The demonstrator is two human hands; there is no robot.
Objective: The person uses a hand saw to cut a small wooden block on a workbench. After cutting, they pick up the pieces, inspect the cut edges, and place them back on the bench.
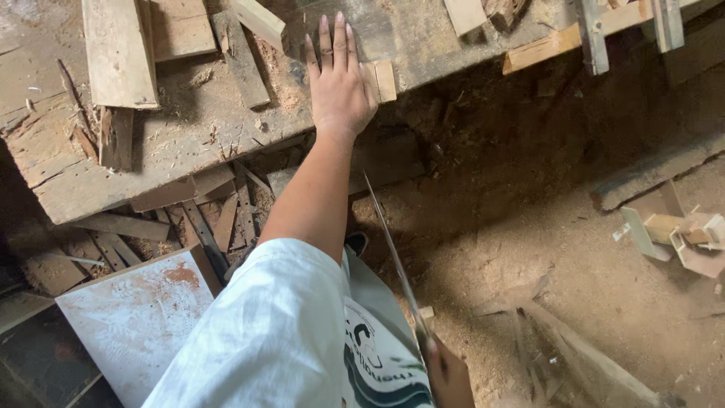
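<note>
My left hand (340, 79) lies flat, fingers spread, on the edge of a rough wooden workbench (189, 128). It presses on a small pale wood block (384, 80) that sticks out by the thumb. At the bottom of the view my right hand (447, 376) grips the handle end of a thin saw blade (393, 257). The blade slants up toward the bench edge, below the left wrist. Only part of the right hand shows, and my white sleeve (272, 332) covers the lower middle.
Planks and offcuts (117, 53) lie on the sawdust-covered bench. More scrap boards (219, 219) are piled under it, beside a white panel (132, 317). Wooden strips (596, 34) cross the top right. Small pale pieces (683, 234) and a board (581, 355) lie on the sawdust floor.
</note>
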